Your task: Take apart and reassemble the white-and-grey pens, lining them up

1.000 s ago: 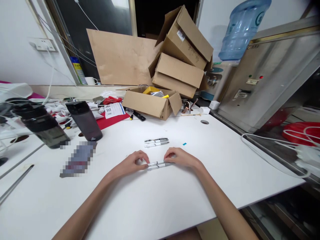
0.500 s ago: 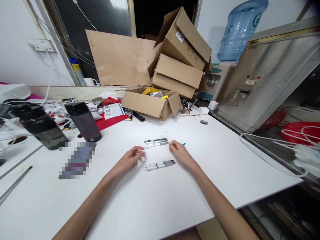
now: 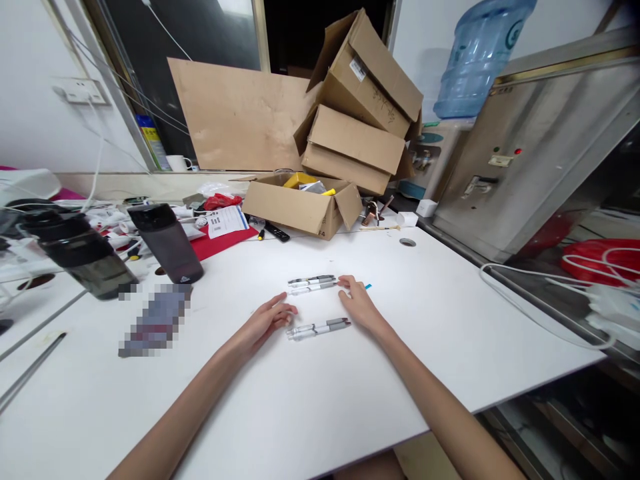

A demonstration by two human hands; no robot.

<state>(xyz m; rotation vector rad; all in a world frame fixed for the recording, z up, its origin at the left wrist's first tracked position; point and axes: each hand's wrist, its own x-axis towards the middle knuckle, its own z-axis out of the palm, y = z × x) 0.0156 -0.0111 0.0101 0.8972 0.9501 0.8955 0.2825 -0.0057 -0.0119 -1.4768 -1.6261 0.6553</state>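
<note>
Two slim pens with clear and grey barrels lie side by side as the far pair on the white table. Nearer to me is another pair of similar pens, also lying next to each other. My left hand rests at the left ends of both pairs, fingers loosely apart and holding nothing. At the right end of the far pair is my right hand, thumb and forefinger parted, with no pen between them. Whether its fingertips touch the pens I cannot tell. A small blue tab shows just beyond this hand.
Two dark bottles and a blurred-out flat item stand or lie at left. An open cardboard box sits at the back, other boxes piled behind it. A white cable loops over the right edge.
The thumb and forefinger of my right hand have parted from a closed pinch. My left hand has shifted slightly toward the near pens. Both pairs of pens lie as before.
</note>
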